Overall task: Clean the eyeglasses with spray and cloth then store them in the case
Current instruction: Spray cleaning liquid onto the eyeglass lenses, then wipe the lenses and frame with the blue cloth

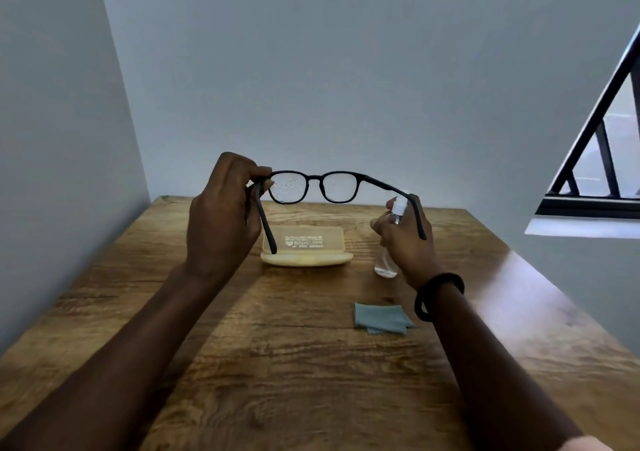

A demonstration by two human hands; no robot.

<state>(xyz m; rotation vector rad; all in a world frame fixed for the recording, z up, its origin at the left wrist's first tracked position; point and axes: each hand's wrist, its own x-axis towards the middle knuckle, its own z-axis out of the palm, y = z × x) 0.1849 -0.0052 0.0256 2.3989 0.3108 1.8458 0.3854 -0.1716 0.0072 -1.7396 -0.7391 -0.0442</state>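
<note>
Head view gives us both arms stretched over the bench (277, 364). Our left hand (221, 215) pinches the eyeglasses (314, 177) at the left hinge, thumb and fingertips curled on the frame. The pair hangs in the air above the open case (304, 246), apart from it. Its long axis runs left to right across us, the temples point back toward us, and the glass is speckled wet on both sides.

Our right hand (408, 239) is wrapped round the spray bottle (384, 265), nozzle up and aimed toward the frame. The right temple crosses in front of that hand.

The spraying looks done, so we judge that wiping comes next, and that turns on the cloth (379, 319). It lies flat on the bench on our side of the right hand, just inside the right forearm near the wristband (438, 294), well apart from the left hand. The right hand is plainly the nearer one, but it is full. It would have to set the bottle down, then draw back and down to reach the cloth.
</note>
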